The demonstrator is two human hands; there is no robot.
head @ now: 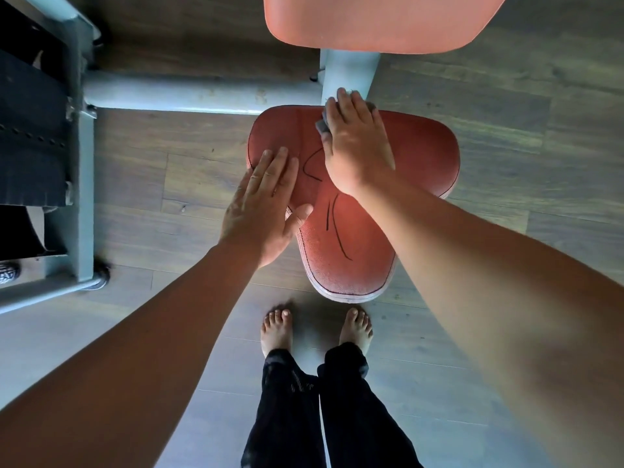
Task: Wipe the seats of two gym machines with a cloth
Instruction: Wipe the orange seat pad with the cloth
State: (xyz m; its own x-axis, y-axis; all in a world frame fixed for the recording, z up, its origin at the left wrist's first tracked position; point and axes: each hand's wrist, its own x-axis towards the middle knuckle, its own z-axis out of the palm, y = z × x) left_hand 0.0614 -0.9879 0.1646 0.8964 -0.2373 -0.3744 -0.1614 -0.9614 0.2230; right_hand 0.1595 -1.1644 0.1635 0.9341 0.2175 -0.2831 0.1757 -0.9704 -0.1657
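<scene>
A red, saddle-shaped machine seat [422,153] with black marks on it sits in the middle of the view. My right hand [354,146] lies flat on the far part of the seat, pressing a small grey cloth [322,125] under its fingers; only the cloth's edges show. My left hand [261,204] rests flat on the seat's left edge, fingers straight, thumb on the narrow front part.
A second red pad [378,21] hangs above the seat on a pale grey post [349,74]. A grey machine frame [81,157] with black weight plates [30,130] stands at left. My bare feet [317,329] stand on the wood floor just in front of the seat.
</scene>
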